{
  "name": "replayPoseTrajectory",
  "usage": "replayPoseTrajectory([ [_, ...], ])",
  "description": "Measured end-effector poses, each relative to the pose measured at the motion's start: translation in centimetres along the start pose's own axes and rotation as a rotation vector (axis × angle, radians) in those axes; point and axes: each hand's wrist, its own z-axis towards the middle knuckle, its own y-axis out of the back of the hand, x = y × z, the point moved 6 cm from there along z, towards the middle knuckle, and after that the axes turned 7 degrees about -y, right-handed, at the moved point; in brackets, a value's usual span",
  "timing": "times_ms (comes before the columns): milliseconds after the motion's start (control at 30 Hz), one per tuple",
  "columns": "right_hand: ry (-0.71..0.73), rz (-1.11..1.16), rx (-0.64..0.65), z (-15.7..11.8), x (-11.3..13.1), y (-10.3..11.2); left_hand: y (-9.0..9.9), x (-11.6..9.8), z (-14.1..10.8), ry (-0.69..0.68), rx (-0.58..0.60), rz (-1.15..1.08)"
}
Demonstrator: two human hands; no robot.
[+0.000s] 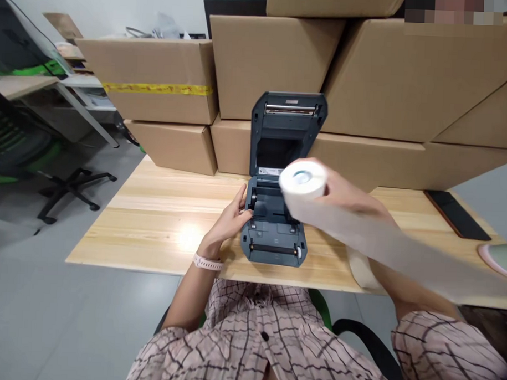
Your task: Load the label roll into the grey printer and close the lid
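On the table in front of me a dark grey label printer stands with its lid raised, showing the inner bay and a black roller. My left hand grips the printer's left side, thumb over the rim and fingers along the outside. A white paper label roll is in my right hand, held above the right side of the bay. From it a long loose strip of paper trails to the right across my forearm, blurred by motion. The fingers behind the roll are partly hidden.
Stacked cardboard boxes line the back of the wooden table. A dark phone lies at the right, near a green and pink item cut by the frame edge. A black office chair stands left of the table.
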Motion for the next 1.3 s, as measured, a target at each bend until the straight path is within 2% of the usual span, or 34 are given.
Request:
replayPoseTrajectory([
  [100, 0.163, -0.287, 0.186, 1.8, 2.4, -3.5, 0.2, 0.0, 0.0, 0.002, 0.01, 0.032],
  [200, 0.145, -0.469, 0.273, 3.1, 2.1, -5.2, 0.3, 0.2, 0.0, 0.011, 0.007, 0.058],
  [333, 0.038, -0.59, 0.371, 3.6, 1.3, -5.5, 0.3, 0.3, 0.0, 0.002, -0.011, 0.028],
  [467, 0.016, -0.63, 0.467, 3.7, 1.9, -5.5, 0.3, 0.2, -0.2, -0.001, -0.022, 0.035],
  [567, -0.011, -0.69, 0.501, 4.0, 1.7, -6.0, 0.3, 0.0, -0.2, 0.012, -0.026, 0.061],
  [700, -0.068, -0.726, 0.537, 4.8, 0.3, -7.1, 0.2, -0.1, -0.2, 0.017, -0.038, 0.008],
  [867, -0.063, -0.725, 0.539, 5.1, -0.8, -7.8, 0.0, 0.0, -0.1, 0.019, -0.049, -0.006],
  [967, 0.073, -0.747, 0.385, 3.4, 0.4, -7.7, 0.0, 0.0, -0.1, 0.019, -0.042, -0.003],
  [1033, 0.195, -0.723, 0.289, 0.8, 1.7, -7.8, -0.1, -0.2, -0.1, 0.008, -0.032, -0.006],
  [1100, 0.27, -0.672, 0.262, -2.3, 2.6, -8.4, -0.2, -0.4, -0.1, -0.004, -0.028, -0.003],
  [1200, 0.279, -0.613, 0.274, -6.3, 2.4, -9.6, -0.2, -0.5, -0.2, -0.018, -0.029, 0.002],
  [1300, 0.244, -0.58, 0.274, -7.9, 1.5, -10.4, -0.1, -0.3, -0.1, -0.033, -0.03, 0.005],
])
